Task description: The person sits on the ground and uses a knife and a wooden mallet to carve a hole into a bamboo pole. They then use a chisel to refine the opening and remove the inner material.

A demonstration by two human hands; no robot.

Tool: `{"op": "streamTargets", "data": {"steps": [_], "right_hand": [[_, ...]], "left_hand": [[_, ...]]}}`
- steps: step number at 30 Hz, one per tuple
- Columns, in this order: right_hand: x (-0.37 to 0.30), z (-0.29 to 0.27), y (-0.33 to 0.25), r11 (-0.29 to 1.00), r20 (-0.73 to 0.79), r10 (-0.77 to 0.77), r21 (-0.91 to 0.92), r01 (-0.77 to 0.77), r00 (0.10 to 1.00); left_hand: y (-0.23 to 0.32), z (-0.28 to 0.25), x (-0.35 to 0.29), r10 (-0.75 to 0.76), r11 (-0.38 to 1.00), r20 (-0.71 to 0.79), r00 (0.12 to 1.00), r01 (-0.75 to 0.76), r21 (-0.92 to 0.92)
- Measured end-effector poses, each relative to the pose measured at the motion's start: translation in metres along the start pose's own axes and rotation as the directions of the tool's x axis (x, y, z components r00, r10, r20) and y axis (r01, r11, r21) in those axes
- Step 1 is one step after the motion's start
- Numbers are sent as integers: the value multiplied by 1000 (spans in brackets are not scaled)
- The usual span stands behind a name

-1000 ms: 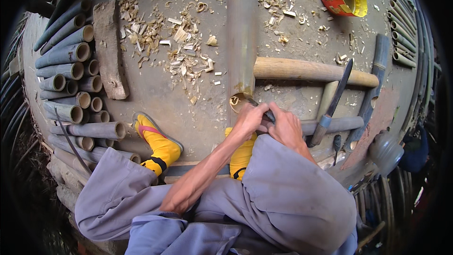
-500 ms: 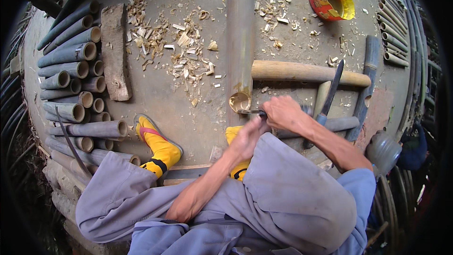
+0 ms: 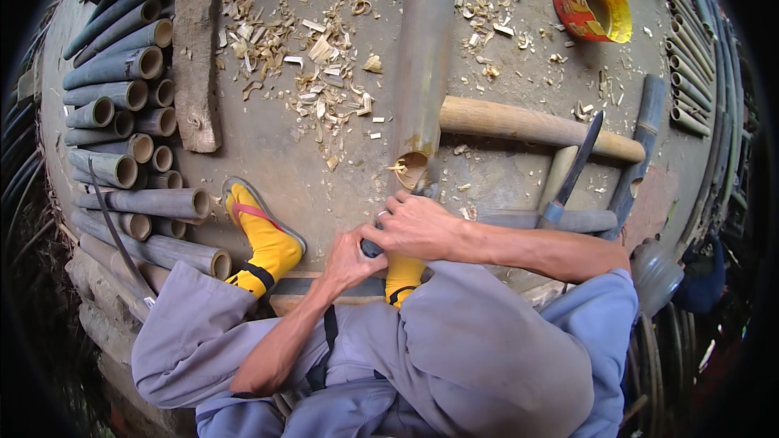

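Note:
A thick bamboo tube (image 3: pixel 423 73) lies pointing away from me, its near end cut into a pale hollow notch. A curled shaving (image 3: pixel 398 168) clings to the notch's left edge. Just below that end, my right hand (image 3: pixel 418 225) is closed round a small knife, a ring on one finger. The knife's dark handle (image 3: pixel 372 248) shows at its lower left, where my left hand (image 3: pixel 349 261) grips it as well. The blade is hidden behind my right hand or blurred. A yellow-socked foot sits right beneath my hands.
Cut bamboo tubes (image 3: pixel 142 63) are stacked at left beside a rough wooden plank (image 3: pixel 197 65). Shavings (image 3: pixel 320 53) litter the ground. Right of the tube lie a bamboo crosspiece (image 3: pixel 527 123), a larger knife (image 3: pixel 578 166) and a notched bamboo post (image 3: pixel 641 142). A red-yellow tub (image 3: pixel 578 20) stands far right.
Both hands have moved left and toward me with the knife, away from the tube's right side. The right forearm now lies more level, and a shaving curl shows at the notch.

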State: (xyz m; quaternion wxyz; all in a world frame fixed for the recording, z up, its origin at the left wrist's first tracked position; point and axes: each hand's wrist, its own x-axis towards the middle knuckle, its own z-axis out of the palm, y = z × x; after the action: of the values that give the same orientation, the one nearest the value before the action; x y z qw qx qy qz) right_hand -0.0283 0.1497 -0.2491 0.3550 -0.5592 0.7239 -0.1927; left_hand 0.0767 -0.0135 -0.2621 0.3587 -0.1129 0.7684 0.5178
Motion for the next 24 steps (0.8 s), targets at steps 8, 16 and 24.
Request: {"op": "streamTargets", "data": {"steps": [8, 16, 24], "right_hand": [[57, 1, 29, 946, -145, 126, 317, -75, 981], [38, -15, 34, 736, -524, 584, 664, -133, 619], [65, 2, 23, 430, -385, 824, 903, -15, 416]], "left_hand": [[2, -72, 27, -141, 888, -136, 981, 186, 420], [113, -132, 124, -41, 460, 283, 958, -233, 857], [138, -144, 190, 35, 151, 715, 699, -711, 687]]}}
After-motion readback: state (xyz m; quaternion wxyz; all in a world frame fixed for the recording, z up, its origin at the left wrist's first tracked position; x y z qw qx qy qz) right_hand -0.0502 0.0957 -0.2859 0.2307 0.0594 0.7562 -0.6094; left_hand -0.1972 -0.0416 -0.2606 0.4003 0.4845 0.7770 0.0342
